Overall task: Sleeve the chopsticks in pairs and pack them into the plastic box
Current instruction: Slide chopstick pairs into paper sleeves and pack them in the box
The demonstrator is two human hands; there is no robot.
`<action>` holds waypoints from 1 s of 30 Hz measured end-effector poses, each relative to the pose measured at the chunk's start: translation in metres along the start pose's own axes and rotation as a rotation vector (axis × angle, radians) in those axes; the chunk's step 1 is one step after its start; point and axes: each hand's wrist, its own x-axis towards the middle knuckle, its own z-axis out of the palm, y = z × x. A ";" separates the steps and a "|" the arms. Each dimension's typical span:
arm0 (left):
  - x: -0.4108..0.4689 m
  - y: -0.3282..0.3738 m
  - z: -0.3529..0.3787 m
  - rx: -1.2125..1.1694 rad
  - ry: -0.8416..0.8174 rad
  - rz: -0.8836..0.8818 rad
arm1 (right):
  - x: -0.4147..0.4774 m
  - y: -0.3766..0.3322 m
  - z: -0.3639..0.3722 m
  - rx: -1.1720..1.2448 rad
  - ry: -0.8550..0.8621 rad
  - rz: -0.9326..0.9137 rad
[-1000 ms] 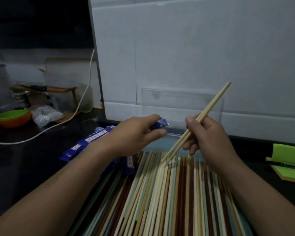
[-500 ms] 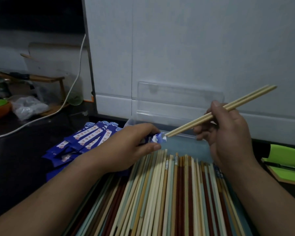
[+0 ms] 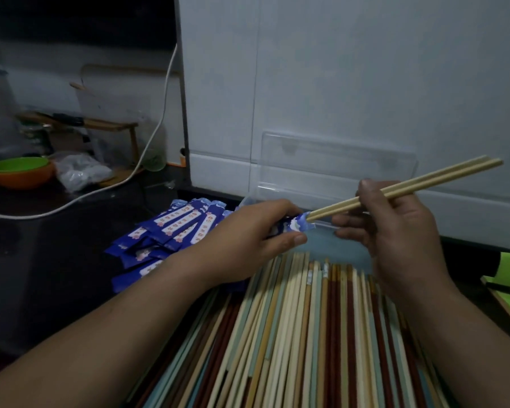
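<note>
From the head view, the step in hand is sleeving: 2 pale chopsticks (image 3: 409, 187) are being fed tip first into a blue sleeve (image 3: 295, 225). The left hand (image 3: 256, 234) grips the sleeve, thumb below and fingers curled over the top, so only its white and blue mouth shows past the fingertips. The right hand (image 3: 395, 228) pinches the pair side by side about a third of the way up from the tips, thumb on top, and the thick ends point up and to the right. The tips sit right at the mouth of the sleeve. How far in they are, I cannot tell.

The clear plastic box (image 3: 330, 247) lies just behind both hands, against the white wall, with its lid standing open. No sleeved pair shows in the part of it I can see. A pile of empty sleeves (image 3: 174, 228) lies to the left of the left hand, and a wide spread of loose chopsticks (image 3: 306, 334) in cream, pale green and dark red fills the foreground.

Judging by that spread, the task is far from done. The next move calls for keeping the 2 sticks level and together, holding the mouth open, and pushing along the line of the sleeve so the paper does not crumple.
</note>
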 end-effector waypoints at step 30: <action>-0.009 0.059 -0.001 0.097 -0.033 -0.084 | 0.009 -0.012 -0.014 -0.050 0.037 0.168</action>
